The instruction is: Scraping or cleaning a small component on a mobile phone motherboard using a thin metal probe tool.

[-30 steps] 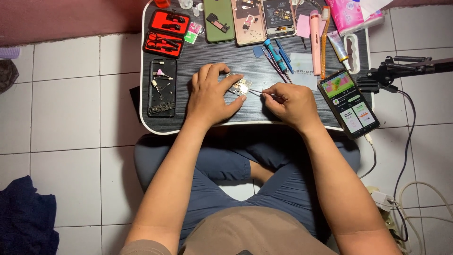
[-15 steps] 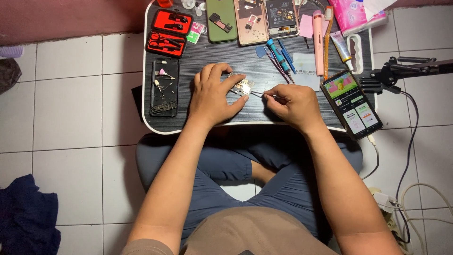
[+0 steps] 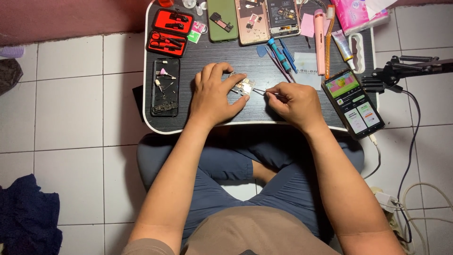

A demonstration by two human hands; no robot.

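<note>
My left hand (image 3: 216, 93) rests on the dark lap table (image 3: 198, 123) and pinches a small circuit board (image 3: 244, 86) between thumb and fingers. To its right, my right hand (image 3: 290, 102) grips thin metal tweezers (image 3: 262, 91) whose tip points left at the board's edge. Both forearms reach up from the bottom of the view over my crossed legs.
A phone with a lit screen (image 3: 354, 103) lies at the table's right edge on a black stand arm (image 3: 406, 68). Opened phones (image 3: 264, 16), a red tool case (image 3: 171, 30), a black tray of parts (image 3: 165, 87), screwdrivers (image 3: 279, 54) and tubes fill the table's far side. Cables trail at right.
Both hands keep their hold on the board and the tweezers. The view has shifted slightly; the tweezers' tip stays at the board.
</note>
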